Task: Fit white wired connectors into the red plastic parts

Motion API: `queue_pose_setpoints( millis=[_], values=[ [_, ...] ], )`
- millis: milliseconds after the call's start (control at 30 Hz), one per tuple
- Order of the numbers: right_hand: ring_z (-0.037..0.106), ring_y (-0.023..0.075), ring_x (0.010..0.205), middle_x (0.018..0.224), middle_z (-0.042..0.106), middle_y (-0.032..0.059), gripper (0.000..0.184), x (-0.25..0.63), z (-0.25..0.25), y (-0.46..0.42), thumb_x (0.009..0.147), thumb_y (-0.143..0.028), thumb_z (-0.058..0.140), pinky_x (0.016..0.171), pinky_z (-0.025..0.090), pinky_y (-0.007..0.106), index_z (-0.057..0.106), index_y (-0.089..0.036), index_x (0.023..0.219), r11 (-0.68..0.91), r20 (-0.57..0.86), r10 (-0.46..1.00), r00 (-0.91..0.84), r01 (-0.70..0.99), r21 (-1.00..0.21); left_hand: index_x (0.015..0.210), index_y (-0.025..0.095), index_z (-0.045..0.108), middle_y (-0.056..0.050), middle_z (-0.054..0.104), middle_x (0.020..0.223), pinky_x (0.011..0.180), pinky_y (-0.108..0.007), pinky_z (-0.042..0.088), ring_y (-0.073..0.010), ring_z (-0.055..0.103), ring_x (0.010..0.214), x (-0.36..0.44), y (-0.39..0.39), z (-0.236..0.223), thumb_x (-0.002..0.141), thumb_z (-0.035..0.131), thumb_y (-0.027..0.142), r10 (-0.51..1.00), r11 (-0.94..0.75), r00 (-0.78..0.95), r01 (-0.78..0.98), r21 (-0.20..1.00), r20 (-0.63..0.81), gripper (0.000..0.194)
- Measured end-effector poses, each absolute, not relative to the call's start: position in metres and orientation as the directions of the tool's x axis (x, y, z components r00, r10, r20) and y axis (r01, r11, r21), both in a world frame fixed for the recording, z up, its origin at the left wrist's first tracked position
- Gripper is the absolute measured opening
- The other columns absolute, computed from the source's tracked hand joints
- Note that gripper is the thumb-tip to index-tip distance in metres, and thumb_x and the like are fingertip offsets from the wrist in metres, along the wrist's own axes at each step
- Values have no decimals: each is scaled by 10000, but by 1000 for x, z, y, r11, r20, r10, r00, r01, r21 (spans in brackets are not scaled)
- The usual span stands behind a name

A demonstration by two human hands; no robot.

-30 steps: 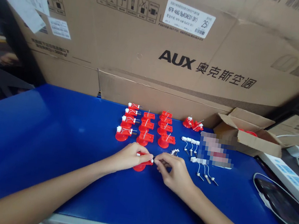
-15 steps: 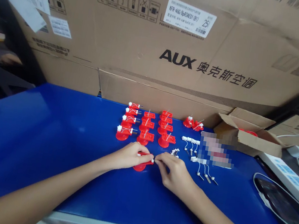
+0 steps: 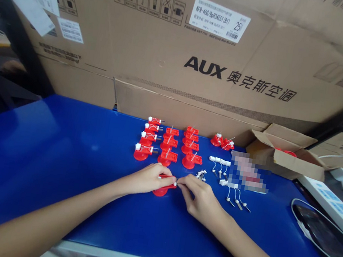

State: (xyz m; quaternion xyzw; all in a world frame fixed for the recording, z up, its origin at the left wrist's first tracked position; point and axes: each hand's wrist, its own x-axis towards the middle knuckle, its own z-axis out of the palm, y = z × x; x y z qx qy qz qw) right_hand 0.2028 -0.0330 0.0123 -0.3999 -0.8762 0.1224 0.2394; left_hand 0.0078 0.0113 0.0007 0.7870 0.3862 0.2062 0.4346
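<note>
My left hand (image 3: 149, 179) grips a red plastic stand (image 3: 160, 190) with a round base on the blue table (image 3: 104, 222); the thumb and fingers cover much of its top. A small white piece shows at the stand's right end. There my right hand (image 3: 197, 193) pinches something thin and dark, too small to name, with thumb and forefinger. Just beyond the hands are rows of similar red stands (image 3: 167, 157). Those in the left row (image 3: 142, 153) carry white connectors and wires. Right of them lie small white parts (image 3: 202, 175) and wired white connectors (image 3: 223, 182).
Behind the table rises a large cardboard carton (image 3: 137, 53). An open cardboard box (image 3: 286, 164) stands at the back right, near a white power strip (image 3: 331, 206) and a dark device with a white cable (image 3: 312, 224). Two more red stands (image 3: 217, 141) sit at the back.
Both hands stay at the same stand with almost no visible movement. The whole view has shifted very slightly.
</note>
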Motion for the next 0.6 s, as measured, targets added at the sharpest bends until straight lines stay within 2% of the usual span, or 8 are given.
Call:
queue_pose_setpoints(
  millis=[233,433,600],
  values=[
    [531,151,688,812,551,73,249,205,14,-32,857,-38,357,593,435,239,574,-147,913,742,318,667,-674,642,-196,816,129,686,-25,656,738,634,-215,416,-158,570,707,8,13,1,847,479,416,774,-334,633,395,856,10,354],
    [527,131,693,803,536,60,243,205,11,-31,852,-28,366,605,426,214,569,-151,901,749,354,658,-665,628,-213,807,124,685,-25,648,721,627,-215,415,-155,564,693,8,13,0,848,477,413,770,-334,637,391,858,9,358],
    [482,136,667,799,534,60,238,205,11,-32,849,-29,367,580,401,227,566,-156,882,768,351,612,-708,638,-53,794,121,675,-27,649,732,622,-212,414,-155,561,694,7,15,-1,842,478,430,768,-318,640,404,858,-16,369]
  ],
)
